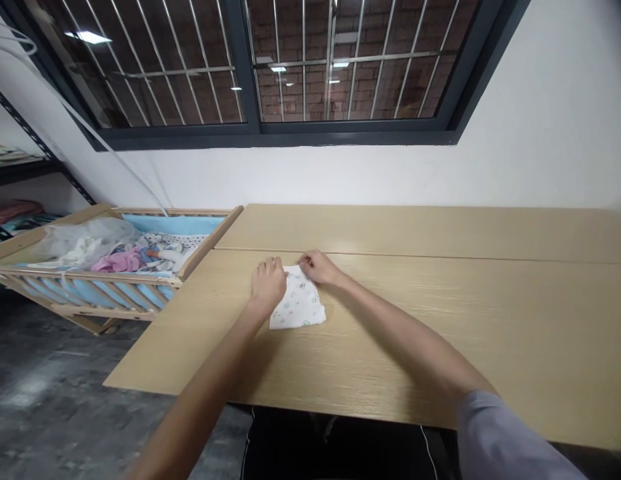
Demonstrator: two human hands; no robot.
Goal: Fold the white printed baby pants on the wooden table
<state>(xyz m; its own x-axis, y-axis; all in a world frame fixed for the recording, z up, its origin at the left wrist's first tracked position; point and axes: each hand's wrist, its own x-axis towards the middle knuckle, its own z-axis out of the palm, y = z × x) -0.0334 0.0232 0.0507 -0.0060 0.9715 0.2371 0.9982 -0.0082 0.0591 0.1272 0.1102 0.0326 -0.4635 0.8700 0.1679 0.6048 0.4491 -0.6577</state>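
Note:
A small white cloth with a faint coloured print (299, 305) lies folded flat on the light wooden table (440, 333). My left hand (268, 283) rests on the cloth's left edge with its fingers curled down onto the fabric. At the cloth's far top corner my right hand (316, 267) pinches the fabric, fingers pressed together. Both forearms reach in from the near edge of the table.
A wooden crib (110, 267) with blue lining stands left of the table, holding several crumpled clothes, pink and white among them. Behind it a dark shelf (20, 167) carries folded items. A barred window (270, 67) runs along the white wall. The floor is grey.

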